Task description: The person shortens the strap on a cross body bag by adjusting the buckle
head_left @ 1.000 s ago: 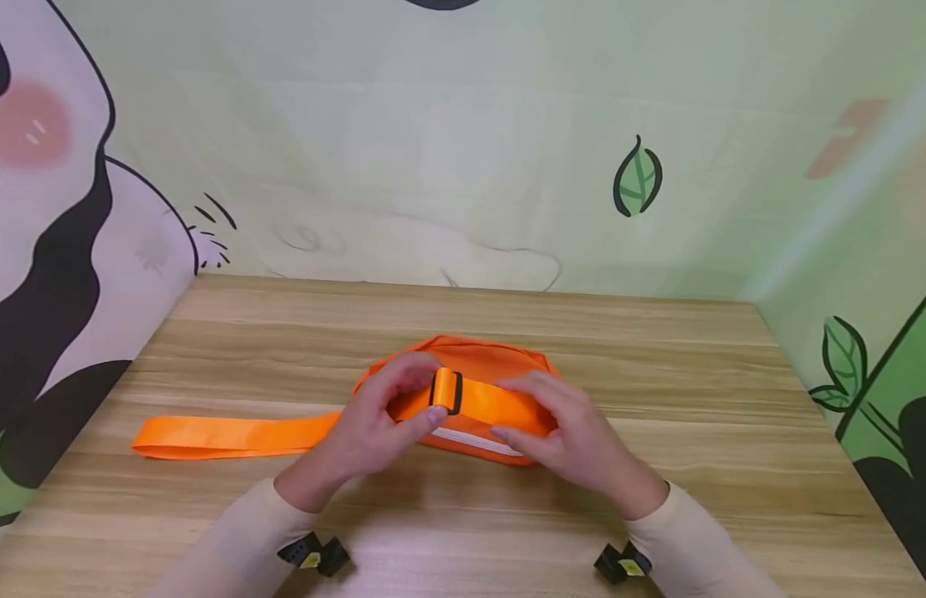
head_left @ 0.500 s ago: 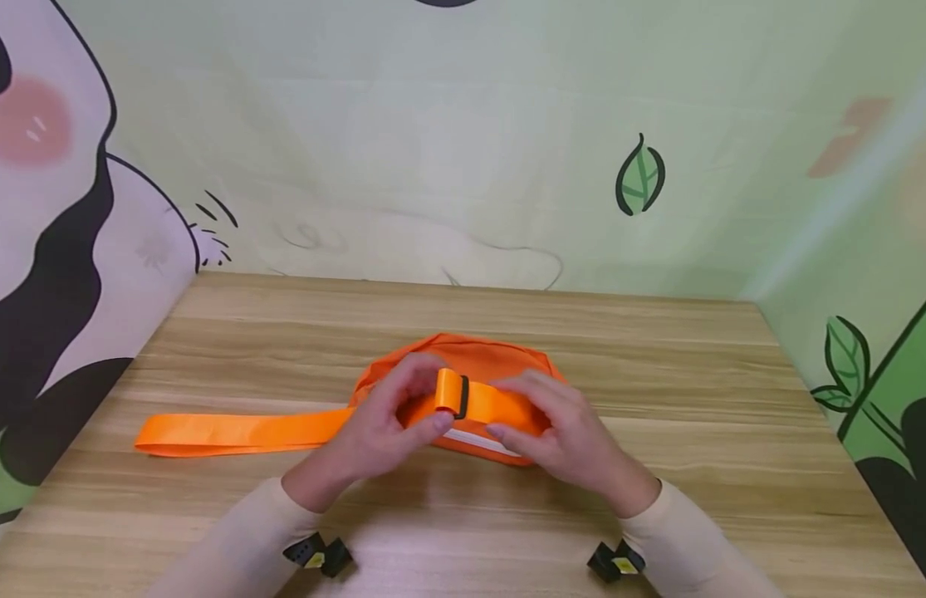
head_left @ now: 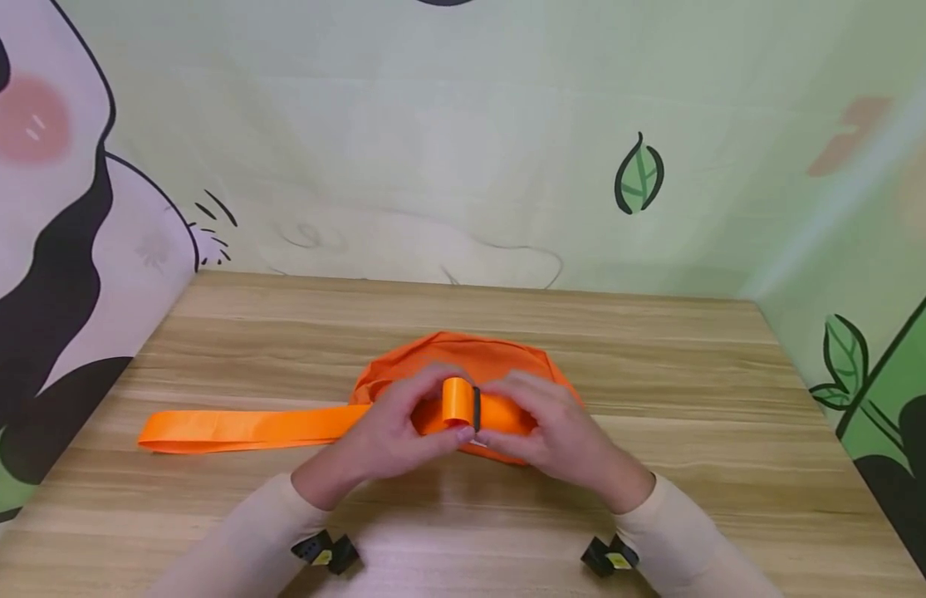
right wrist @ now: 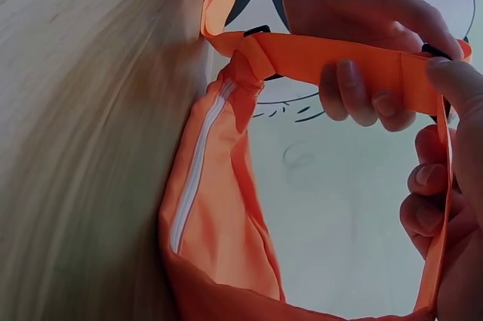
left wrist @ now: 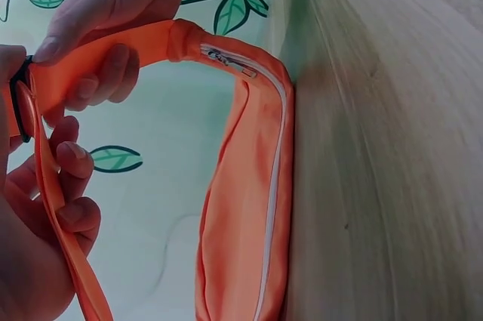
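An orange waist bag [head_left: 481, 357] with a white zipper lies on the wooden table, below both hands in the head view. Its orange strap [right wrist: 339, 57] arches above it, threaded through a black slider buckle [head_left: 477, 408]. My left hand [head_left: 399, 423] grips the strap left of the buckle, thumb tip right at the buckle's lower end. From the right, my right hand [head_left: 563, 428] pinches the strap with its fingertips at the buckle. A small strap loop [head_left: 457, 402] bulges up beside the buckle. In the left wrist view, a zipper pull [left wrist: 226, 60] shows near the bag's end.
A long folded strap end [head_left: 246, 430] stretches left across the wooden table [head_left: 694, 399]. Behind stands a pale green wall [head_left: 403, 141] printed with a panda and leaves. Small black devices [head_left: 324, 552] are worn at both wrists.
The buckle and my left hand have shifted right along the strap, and my right hand slightly left, so the hands are closer. The loop beside the buckle is larger. The folded strap end moved slightly right.
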Demonstrator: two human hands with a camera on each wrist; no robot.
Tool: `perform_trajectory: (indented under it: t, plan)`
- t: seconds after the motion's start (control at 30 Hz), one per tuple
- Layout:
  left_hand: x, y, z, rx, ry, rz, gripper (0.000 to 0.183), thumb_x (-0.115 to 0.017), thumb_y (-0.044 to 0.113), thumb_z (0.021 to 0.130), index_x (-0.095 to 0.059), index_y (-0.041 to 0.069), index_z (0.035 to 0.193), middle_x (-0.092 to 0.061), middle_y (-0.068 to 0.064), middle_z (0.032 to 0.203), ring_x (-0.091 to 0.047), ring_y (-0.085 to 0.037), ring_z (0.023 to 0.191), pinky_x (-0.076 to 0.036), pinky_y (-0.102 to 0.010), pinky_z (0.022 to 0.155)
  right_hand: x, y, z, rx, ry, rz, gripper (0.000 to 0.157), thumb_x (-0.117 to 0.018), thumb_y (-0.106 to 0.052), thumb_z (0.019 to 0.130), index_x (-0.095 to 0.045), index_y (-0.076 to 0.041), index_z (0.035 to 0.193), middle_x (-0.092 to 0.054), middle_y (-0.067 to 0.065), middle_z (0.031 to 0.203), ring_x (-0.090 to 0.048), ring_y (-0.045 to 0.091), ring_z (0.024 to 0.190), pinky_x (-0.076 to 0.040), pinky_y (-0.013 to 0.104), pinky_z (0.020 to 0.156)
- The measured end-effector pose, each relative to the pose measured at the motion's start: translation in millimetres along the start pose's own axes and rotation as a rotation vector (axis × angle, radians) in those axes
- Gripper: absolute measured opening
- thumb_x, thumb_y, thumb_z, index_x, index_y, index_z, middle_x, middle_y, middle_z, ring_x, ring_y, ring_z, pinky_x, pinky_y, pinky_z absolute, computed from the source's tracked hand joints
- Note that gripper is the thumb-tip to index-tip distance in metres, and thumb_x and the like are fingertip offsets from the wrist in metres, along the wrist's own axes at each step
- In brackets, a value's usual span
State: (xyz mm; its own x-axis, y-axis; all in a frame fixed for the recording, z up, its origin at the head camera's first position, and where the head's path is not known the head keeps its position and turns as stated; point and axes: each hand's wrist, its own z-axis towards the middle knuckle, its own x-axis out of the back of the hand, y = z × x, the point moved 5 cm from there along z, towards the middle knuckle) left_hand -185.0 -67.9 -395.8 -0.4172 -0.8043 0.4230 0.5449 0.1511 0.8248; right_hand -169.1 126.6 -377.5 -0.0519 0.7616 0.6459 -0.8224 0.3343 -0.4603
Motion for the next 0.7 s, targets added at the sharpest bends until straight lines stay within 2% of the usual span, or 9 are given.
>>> perform_trajectory:
  t: [0.1,0.23,0.4,0.47,0.57,0.7]
  plan:
    - [0.0,0.4,1.1,-0.009,0.012,0.013,0.041,-0.084,0.011,0.093,-0.064,0.015,0.129,-0.070,0.000,0.110,-0.066,-0.017,0.097,-0.059,-0.029,0.086,0.5,0.3,-1.1,-0.011,-0.011,-0.023,0.048,-0.095,-0.018,0.084,-0.073,-0.007,0.125,-0.077,0.003,0.112,-0.067,0.016,0.097,-0.056,0.027,0.078]
    - [3.8,0.4,1.5,0.000,0.038,-0.018,0.038,-0.083,0.009,0.093,-0.065,0.014,0.127,-0.070,-0.002,0.109,-0.065,-0.018,0.097,-0.058,-0.029,0.086,4.5,2.2,-4.9,-0.040,-0.019,-0.064,0.054,-0.097,-0.016,0.080,-0.072,-0.007,0.127,-0.078,0.005,0.121,-0.071,0.021,0.107,-0.061,0.034,0.088]
    - [11.3,-1.1,-0.8,-0.009,0.063,-0.072,0.039,-0.080,0.001,0.093,-0.064,0.012,0.126,-0.068,-0.005,0.103,-0.066,-0.020,0.092,-0.059,-0.030,0.083,10.9,8.3,-11.1,-0.078,-0.007,-0.036,0.053,-0.096,-0.011,0.079,-0.072,-0.006,0.126,-0.078,0.005,0.118,-0.071,0.020,0.105,-0.062,0.031,0.091]
    - [12.3,-2.5,-1.5,-0.008,0.057,-0.075,0.040,-0.079,0.000,0.093,-0.063,0.010,0.128,-0.069,-0.006,0.101,-0.066,-0.019,0.089,-0.059,-0.030,0.081,12.3,10.5,-13.2,-0.067,0.005,-0.016,0.050,-0.094,-0.011,0.082,-0.072,-0.006,0.127,-0.077,0.005,0.116,-0.071,0.018,0.101,-0.061,0.029,0.091]
    - [11.6,-5.8,-2.7,0.030,0.044,-0.093,0.044,-0.080,0.000,0.093,-0.060,0.007,0.131,-0.071,-0.008,0.099,-0.066,-0.018,0.087,-0.060,-0.029,0.078,12.6,12.5,-15.4,-0.042,0.018,-0.008,0.042,-0.088,-0.026,0.093,-0.072,-0.006,0.126,-0.077,0.005,0.114,-0.070,0.017,0.100,-0.060,0.026,0.092]
    - [10.0,-9.6,-4.5,0.097,0.040,-0.108,0.047,-0.083,0.000,0.092,-0.058,0.003,0.132,-0.072,-0.012,0.100,-0.067,-0.018,0.087,-0.061,-0.028,0.078,10.8,12.5,-15.1,-0.022,0.023,0.003,0.045,-0.076,-0.042,0.101,-0.072,-0.005,0.126,-0.077,0.005,0.113,-0.070,0.017,0.100,-0.059,0.024,0.090]
